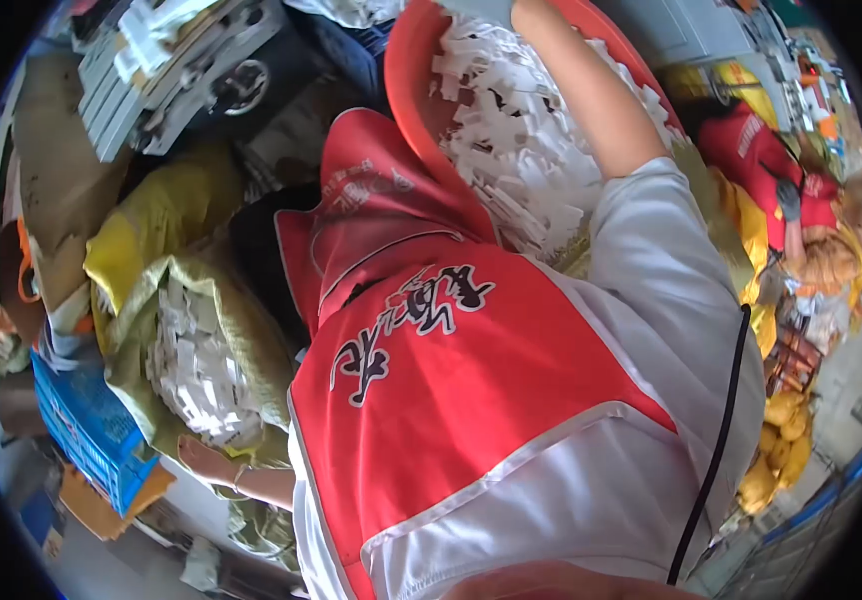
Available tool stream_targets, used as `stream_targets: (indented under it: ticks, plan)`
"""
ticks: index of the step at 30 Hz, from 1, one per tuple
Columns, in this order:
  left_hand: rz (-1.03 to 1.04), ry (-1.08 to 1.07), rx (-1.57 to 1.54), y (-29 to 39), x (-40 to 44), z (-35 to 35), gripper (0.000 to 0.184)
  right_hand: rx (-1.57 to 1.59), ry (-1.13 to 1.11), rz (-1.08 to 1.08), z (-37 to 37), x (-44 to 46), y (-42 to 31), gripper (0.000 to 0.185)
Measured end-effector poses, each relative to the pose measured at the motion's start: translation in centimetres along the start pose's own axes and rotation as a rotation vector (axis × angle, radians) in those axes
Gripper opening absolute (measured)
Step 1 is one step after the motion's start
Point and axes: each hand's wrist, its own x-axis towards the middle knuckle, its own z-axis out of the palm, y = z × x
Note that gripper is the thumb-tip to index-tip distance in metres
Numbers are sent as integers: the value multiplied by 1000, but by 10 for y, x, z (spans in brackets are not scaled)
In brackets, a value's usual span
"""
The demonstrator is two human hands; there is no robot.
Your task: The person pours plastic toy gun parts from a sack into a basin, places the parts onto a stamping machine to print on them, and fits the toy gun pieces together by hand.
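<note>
My left hand [207,461] is at the lower edge of a yellowish woven sack [136,385], its fingers closed on the rim. White plastic strips and pieces [196,370] fill the sack's mouth. My right arm reaches over a large red tub [406,85]. At the top edge of the view is my right hand [486,8], which seems to wear a grey glove; its fingers are cut off by the frame. Beneath that arm lies a heap of white plastic strips [521,130] in the tub.
A blue plastic crate [86,420] stands left of the sack, and a yellow sack [166,215] lies behind it. Grey machinery [181,75] is at upper left. On the right, a co-worker in red [751,150] sits near several yellow bundles [781,445].
</note>
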Motion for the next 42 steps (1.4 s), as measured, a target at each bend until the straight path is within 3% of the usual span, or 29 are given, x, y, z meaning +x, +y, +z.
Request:
stream_targets:
  ticks: [2,4,6,9,11,15,17,18,21,22,24,26,27,28,29,30,31,32,33,34,35,36,38,40,41,42]
  plan:
    - [54,-15,-59,13,9,10,28,503,-392,189,38,-73,-25,41]
    - [140,-30,-126,37,23,21,28,910,-710,638,57,-123,-68,48]
    - [254,-44,-205,66,38,31,27,686,-1221,345,78,-143,-103,50]
    - [218,-127,-338,145,39,31,26,657,-1412,393,67,-155,-154,49]
    - [288,-113,-392,181,34,33,26,505,-1310,551,83,-170,-181,46]
    - [322,-177,-488,209,24,43,25,663,-1338,687,83,-164,-157,44]
    - [318,-197,-511,212,17,46,24,802,-1061,851,84,-165,-147,40]
    - [316,-215,-534,211,15,49,23,803,-1062,851,84,-163,-140,40]
    - [261,-221,-703,211,14,61,19,1044,-691,748,73,-149,-110,36]
    - [230,-216,-733,216,13,64,18,1210,-659,873,33,-124,-94,35]
    - [253,-247,-537,281,-12,41,16,1490,-293,894,33,-108,-86,32]
    - [407,-398,-573,327,-23,46,18,1649,-147,660,-4,-71,-71,32]
    - [528,-533,-647,356,-38,41,27,1626,-157,616,-35,-47,-68,33]
    - [610,-748,-946,376,-48,52,40,1601,-165,574,-66,-23,-70,34]
    - [709,-912,-1024,400,-61,51,52,1762,-149,558,-86,-5,-75,36]
    - [740,-1084,-1084,418,-72,53,57,1706,-192,547,-109,15,-79,34]
    - [745,-1194,-1158,434,-83,54,54,1638,-42,443,-106,29,-91,34]
    - [738,-1165,-1156,442,-93,62,50,1562,105,339,-103,40,-100,33]
    - [733,-1049,-966,448,-95,68,43,1211,317,377,-116,51,-101,31]
    - [668,-1019,-1057,454,-97,69,36,853,519,406,-132,60,-102,29]
    - [578,-955,-1178,458,-97,68,34,690,498,538,-137,59,-104,29]
    - [489,-887,-1298,461,-96,65,32,730,454,668,-146,50,-110,30]
    - [410,-871,-1400,464,-91,58,26,1049,275,876,-145,42,-136,47]
    - [442,-881,-1424,469,-97,52,28,1164,337,783,-151,47,-155,66]
    - [589,-834,-1355,469,-100,67,31,1318,328,781,-145,47,-165,76]
    - [569,-978,-1315,472,-104,54,35,1483,385,847,-140,50,-170,73]
